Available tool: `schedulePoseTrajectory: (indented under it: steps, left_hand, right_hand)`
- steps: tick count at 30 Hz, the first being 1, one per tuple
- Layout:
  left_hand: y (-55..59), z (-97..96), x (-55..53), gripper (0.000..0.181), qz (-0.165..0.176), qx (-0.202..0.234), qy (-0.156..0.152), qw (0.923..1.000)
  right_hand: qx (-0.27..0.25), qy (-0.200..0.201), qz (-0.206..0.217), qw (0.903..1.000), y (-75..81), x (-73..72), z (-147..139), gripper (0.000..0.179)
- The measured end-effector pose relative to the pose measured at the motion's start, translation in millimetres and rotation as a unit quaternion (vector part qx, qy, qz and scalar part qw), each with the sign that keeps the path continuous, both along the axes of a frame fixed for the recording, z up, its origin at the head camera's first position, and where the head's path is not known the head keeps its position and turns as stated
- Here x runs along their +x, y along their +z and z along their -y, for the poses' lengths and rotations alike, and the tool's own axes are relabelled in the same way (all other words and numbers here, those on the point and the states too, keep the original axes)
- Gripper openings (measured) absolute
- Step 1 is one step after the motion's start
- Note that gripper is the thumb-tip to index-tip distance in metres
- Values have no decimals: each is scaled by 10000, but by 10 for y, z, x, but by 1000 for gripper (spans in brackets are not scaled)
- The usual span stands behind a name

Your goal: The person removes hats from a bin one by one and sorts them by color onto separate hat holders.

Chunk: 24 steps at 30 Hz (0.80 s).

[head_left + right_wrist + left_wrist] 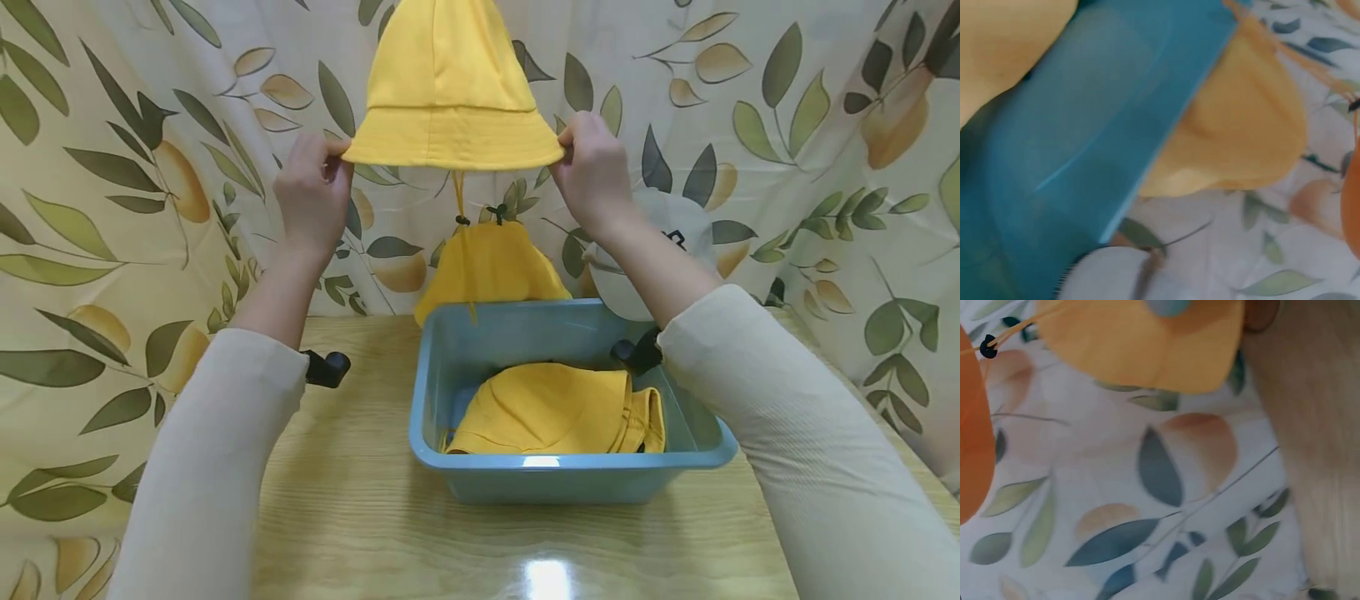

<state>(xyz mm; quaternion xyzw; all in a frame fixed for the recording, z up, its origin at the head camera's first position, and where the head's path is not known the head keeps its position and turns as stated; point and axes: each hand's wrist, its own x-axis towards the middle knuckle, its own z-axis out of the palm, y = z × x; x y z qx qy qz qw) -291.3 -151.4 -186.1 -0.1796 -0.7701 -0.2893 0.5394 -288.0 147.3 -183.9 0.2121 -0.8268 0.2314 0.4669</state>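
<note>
Raised in front of the curtain, a yellow bucket hat (450, 92) is held by both hands at opposite ends of its brim. My left hand (315, 187) pinches the left brim edge, and my right hand (592, 171) pinches the right one. A thin yellow cord with a black toggle (462, 220) hangs below the hat. In the wrist views only parts of this hat show, and neither hand is visible there. Folded yellow cloth, probably another hat (555, 408), lies inside a blue plastic bin (573, 461) below.
Behind the bin sits another yellow hat (495, 267) with a dark toggle. A white cap (678, 221) with dark lettering is at the back right, partly behind my right forearm. The bin stands on a light wooden table (345, 500) against a leaf-patterned curtain (112, 208).
</note>
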Motion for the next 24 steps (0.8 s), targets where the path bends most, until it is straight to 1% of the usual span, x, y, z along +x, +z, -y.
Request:
schedulePoseTrajectory:
  steps: [3, 8, 11, 13, 15, 18, 20, 22, 24]
  left_hand:
    - [-192, -11, -83, 13, 100, -190, -94, 9997]
    - [-512, -17, -202, 9, 263, -576, -359, 9973]
    - [-717, -40, -238, 6, 392, -781, -383, 9954]
    - [-852, -54, -252, 6, 470, -898, -357, 9942]
    - [-971, -67, -254, 5, 562, -973, -326, 9931]
    - [-1133, -77, -258, 4, 628, -1139, -327, 9910]
    - [-1230, -80, -251, 4, 614, -1280, -398, 9891]
    - [-1331, -75, -246, 4, 506, -1451, -467, 9870]
    - [-1428, -67, -239, 6, 343, -1623, -578, 9845]
  right_hand:
    - [236, -127, 181, 9995, -109, -48, -64, 11]
    - [748, -287, 492, 9956, -310, -116, -180, 11]
    - [1151, -394, 689, 9902, -422, -144, -245, 11]
    - [1366, -494, 1010, 9842, -479, -149, -272, 12]
    - [1508, -552, 1439, 9765, -518, -145, -287, 13]
    - [1723, -658, 2108, 9600, -556, -114, -295, 14]
    - [1968, -611, 2309, 9509, -588, -98, -304, 11]
    - [2277, -603, 2589, 9367, -628, -78, -311, 7]
    - [2698, -478, 2693, 9233, -688, -68, -314, 5]
